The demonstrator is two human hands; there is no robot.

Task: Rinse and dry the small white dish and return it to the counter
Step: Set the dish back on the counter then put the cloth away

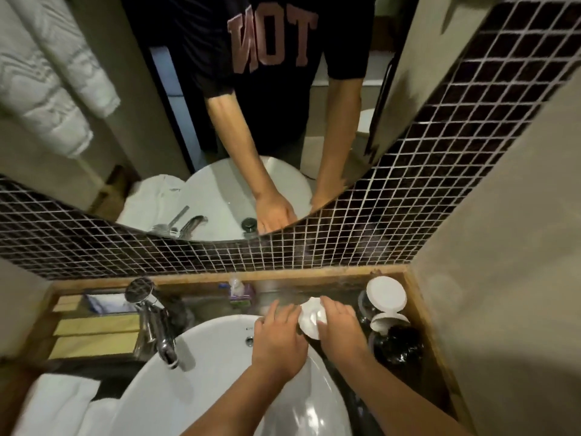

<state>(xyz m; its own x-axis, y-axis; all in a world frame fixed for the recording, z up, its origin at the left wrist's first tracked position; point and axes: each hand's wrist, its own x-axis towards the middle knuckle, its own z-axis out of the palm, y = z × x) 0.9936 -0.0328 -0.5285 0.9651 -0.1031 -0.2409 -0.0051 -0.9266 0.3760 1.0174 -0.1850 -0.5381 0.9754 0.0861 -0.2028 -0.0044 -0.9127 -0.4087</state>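
The small white dish (309, 319) sits between my two hands, just past the far right rim of the white sink (201, 350), over the dark counter (339, 294). My left hand (279, 335) lies over the sink rim with its fingers on the dish's left edge. My right hand (339, 325) grips the dish's right edge with curled fingers. Much of the dish is hidden by my fingers.
A chrome tap (154, 322) stands at the sink's left. Behind it are a small pump bottle (239, 291), white round lids (386, 292) on dark jars (399, 344) at right, folded white towels (59, 404) at lower left, and a mirror (220, 121) above dark tiles.
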